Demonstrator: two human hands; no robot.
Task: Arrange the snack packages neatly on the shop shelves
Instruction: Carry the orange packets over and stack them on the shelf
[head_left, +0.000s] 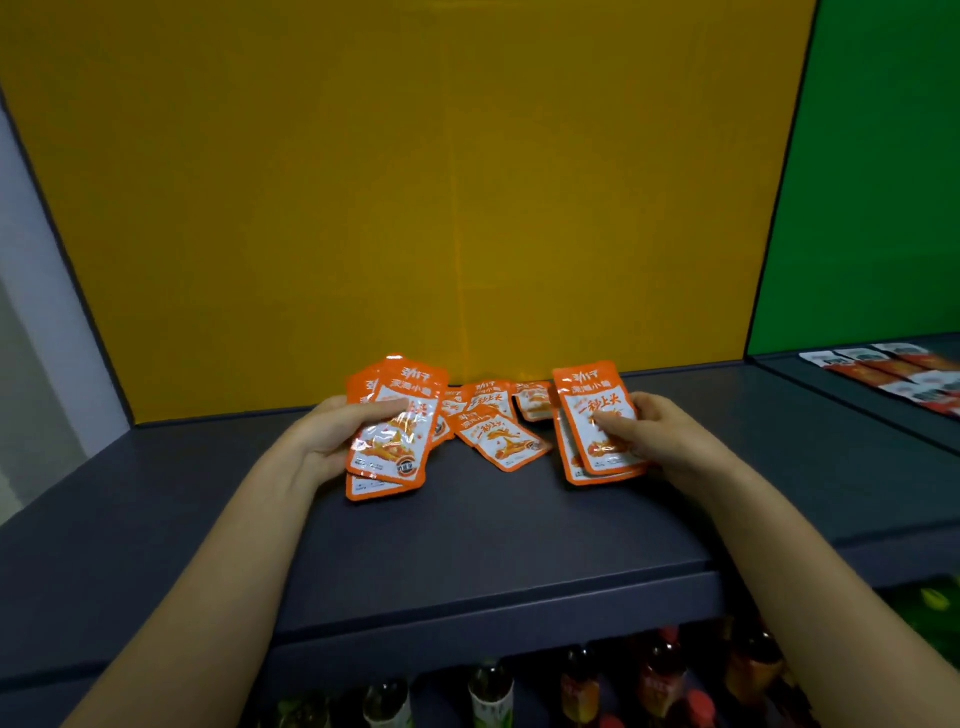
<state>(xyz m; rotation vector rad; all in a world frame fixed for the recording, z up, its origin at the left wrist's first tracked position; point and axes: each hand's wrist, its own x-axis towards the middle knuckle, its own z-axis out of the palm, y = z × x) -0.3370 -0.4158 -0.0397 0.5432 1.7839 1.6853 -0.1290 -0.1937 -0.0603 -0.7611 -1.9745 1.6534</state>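
Observation:
Orange and white snack packages lie on a dark grey shelf (467, 525) before a yellow back panel. My left hand (332, 434) grips a fanned stack of packages (392, 447), thumb across the top one. My right hand (649, 434) holds a smaller stack of packages (592, 395) upright on its lower edge, thumb pressed on the front. Between the two stacks, several loose packages (501, 434) lie scattered and overlapping near the back of the shelf.
A green panel (872, 182) backs the neighbouring shelf at right, where other flat packages (893, 371) lie in rows. Bottles (576, 686) stand on the lower shelf below the front edge. A grey wall is at far left.

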